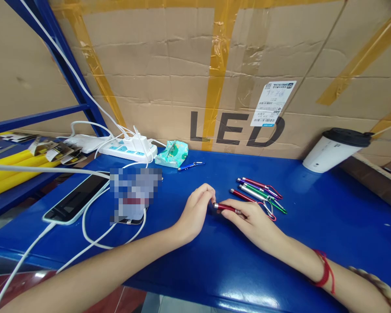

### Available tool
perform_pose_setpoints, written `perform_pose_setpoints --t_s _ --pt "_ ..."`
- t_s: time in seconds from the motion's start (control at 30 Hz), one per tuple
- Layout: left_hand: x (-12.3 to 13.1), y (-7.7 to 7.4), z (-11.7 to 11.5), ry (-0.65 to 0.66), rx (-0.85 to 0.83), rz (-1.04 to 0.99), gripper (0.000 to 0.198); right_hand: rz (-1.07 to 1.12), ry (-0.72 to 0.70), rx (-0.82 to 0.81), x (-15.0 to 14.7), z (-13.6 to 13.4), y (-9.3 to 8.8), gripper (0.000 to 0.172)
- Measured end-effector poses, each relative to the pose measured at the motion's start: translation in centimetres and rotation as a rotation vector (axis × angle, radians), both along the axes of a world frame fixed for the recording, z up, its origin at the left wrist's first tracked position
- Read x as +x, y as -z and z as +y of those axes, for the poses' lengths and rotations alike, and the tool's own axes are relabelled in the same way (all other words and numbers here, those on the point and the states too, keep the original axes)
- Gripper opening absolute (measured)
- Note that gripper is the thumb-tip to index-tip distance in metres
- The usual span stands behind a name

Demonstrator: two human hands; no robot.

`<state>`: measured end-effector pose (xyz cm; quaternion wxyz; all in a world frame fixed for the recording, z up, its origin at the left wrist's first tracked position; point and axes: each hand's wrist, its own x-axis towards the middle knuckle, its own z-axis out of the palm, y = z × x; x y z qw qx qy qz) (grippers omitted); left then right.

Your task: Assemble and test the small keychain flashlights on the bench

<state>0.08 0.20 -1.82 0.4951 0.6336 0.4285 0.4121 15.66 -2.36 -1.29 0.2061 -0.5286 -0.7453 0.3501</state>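
Observation:
Just right of the middle, my right hand (252, 219) grips a dark red metal tube (226, 208) with a silver tip that points left. My left hand (197, 211) is closed beside that tip, its fingers bent together; what they hold, if anything, is hidden. Behind my right hand lies a group of slim tubes with carabiner clips: a red one (243, 195), a silver one (251, 192), a green one (276, 204) and a purple one among them. A blue tube (189, 166) lies apart, near a green tissue pack (173, 154).
On the blue table (313, 234), two phones (78, 198) and white cables lie left, before a power strip (130, 150). A lidded paper cup (329, 152) stands at the back right. A large cardboard box (169, 87) rises behind; yellow items (22, 167) are far left.

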Motion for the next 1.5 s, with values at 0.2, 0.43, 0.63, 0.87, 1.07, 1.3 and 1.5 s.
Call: perform_pose_setpoints --t_s 0.2,0.43,0.63,0.87,1.07,1.3,1.5 --pt "-0.4 0.1 0.5 -0.077 0.073 0.197 0.023 -0.18 0.058 0.067 0.0 -0.2 0.2 0.06" --pt "-1.7 -0.1 2.7 -0.209 0.226 0.645 0.034 -0.391 0.107 0.232 0.3 0.0 -0.1 0.043" --pt "-2.6 0.8 4.3 -0.254 0.381 0.938 0.051 -0.55 0.098 0.5 1.3 0.4 -0.1 0.034" --pt "-3.0 0.8 4.9 -0.258 0.45 0.975 0.035 -0.666 0.268 0.483 2.6 0.8 -1.3 0.017" --pt "-3.3 0.1 4.3 -0.208 0.479 0.799 0.028 -0.624 0.242 0.543 2.5 1.4 -0.9 0.028" --pt "-2.1 -0.3 2.6 -0.095 0.51 0.43 0.02 -0.445 0.084 0.718 2.2 2.0 0.6 0.047" --pt "-0.8 -0.9 0.7 -0.047 0.39 0.13 0.02 -0.3 0.043 0.68 1.5 1.8 0.9 0.043"
